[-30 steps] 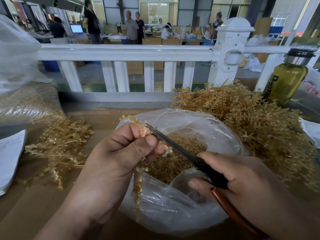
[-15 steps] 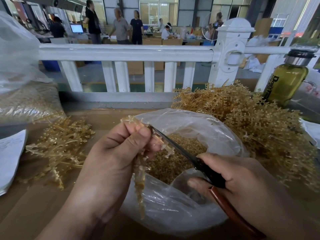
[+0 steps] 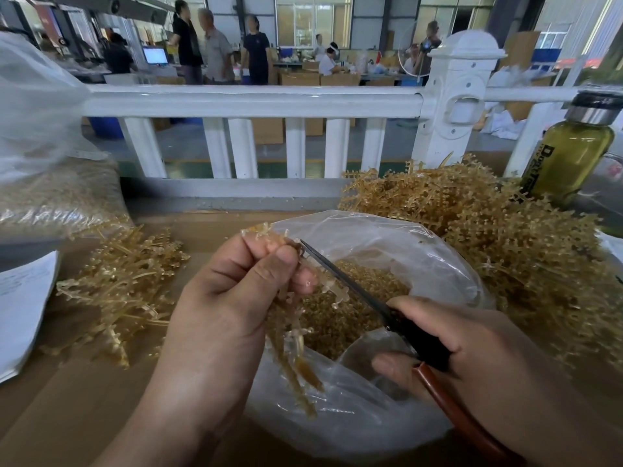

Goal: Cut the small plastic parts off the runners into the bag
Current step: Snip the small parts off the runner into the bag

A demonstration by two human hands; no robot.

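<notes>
Your left hand point(image 3: 226, 305) was bare | your right hand point(image 3: 478, 358) was bare | your wrists point(image 3: 182, 399) showed uncovered | your fingernails point(image 3: 307, 283) were short

Amber plastic runner point(image 3: 298, 335), branched, small parts clinging to stems, hangs upright over bag mouth, upper end pinched in left hand point(image 3: 229, 298). Black-bladed snips point(image 3: 344, 281), red-brown handle, gripped in right hand point(image 3: 478, 358), tip at runner's top. Clear plastic bag point(image 3: 337, 426), open, sits centre, near front edge of table point(image 3: 67, 416); layer of cut amber parts point(image 3: 337, 325) inside. Large heap of runners point(image 3: 488, 247) just behind bag, toward back right corner. Smaller heap point(image 3: 124, 284) at left, apart from bag.
</notes>
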